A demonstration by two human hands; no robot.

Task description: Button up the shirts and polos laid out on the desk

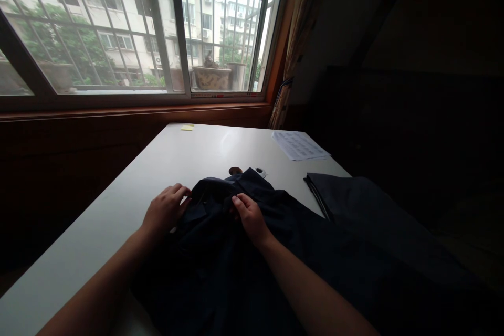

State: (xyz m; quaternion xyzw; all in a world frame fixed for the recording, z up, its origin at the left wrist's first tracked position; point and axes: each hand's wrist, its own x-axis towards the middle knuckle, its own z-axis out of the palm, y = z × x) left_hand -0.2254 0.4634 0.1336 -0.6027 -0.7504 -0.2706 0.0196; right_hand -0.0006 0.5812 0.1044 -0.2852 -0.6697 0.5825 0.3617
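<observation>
**Dark cloth bunched in both hands: snag and slide risk, no readable text**

- White table [129, 194]: under and beyond the hands. Looks smooth; I'd expect cloth to slip on it if pulled one-sided.
- Dark cloth [224, 268]: between and below both hands, trailing off past the right forearm. Risk: a hard tug drags the trailing part. Dim light plus dark fabric could hide a twisted layer.
- Folded dark cloth [354, 194]: right of the right hand. Could get dragged along if the two overlap; too dark to tell.
- Right hand [251, 215]: thumb and curled fingers pinch the cloth. Left hand [167, 207]: fingers bent at its left edge; can't tell if pinching.
- Brown disc [235, 170] and white ring [260, 172]: just beyond the cloth near the right hand. A forward push could knock them.

Writing: printed papers [301, 146], far right beyond the hands, illegible. Red-marked strip [218, 95] on the window frame, also illegible. No brands readable.
</observation>
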